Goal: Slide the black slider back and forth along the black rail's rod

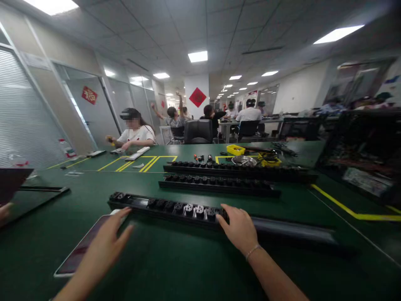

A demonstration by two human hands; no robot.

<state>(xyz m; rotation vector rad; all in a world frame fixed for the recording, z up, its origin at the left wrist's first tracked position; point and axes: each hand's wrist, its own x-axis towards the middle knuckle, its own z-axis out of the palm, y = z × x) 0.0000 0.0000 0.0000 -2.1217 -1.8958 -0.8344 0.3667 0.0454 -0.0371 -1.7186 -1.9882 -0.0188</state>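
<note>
Strip (pixel 175 210) lying crosswise on bench (pixel 175 263), likely for easy reach. Right hand (pixel 240 229) resting at socket (pixel 224 214), fingers half-bent; can't tell if gripping. Left hand (pixel 108 236) hovering by phone (pixel 79 253), fingers apart, holding nothing.

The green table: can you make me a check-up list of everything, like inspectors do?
Surface: green table, with yellow tape lines.
Work things: near black strip holds round parts, with a gap toward its left end; two more strips, middle and far, lie behind.
Clutter: flat device, yellow tray, bottle.
Hands: left hand open, over the flat device; right hand touches the near black strip.
Cables: dark tangle, maybe cables; too blurry.
Surroundings: seated person, black chair, red diamond sign.
</note>
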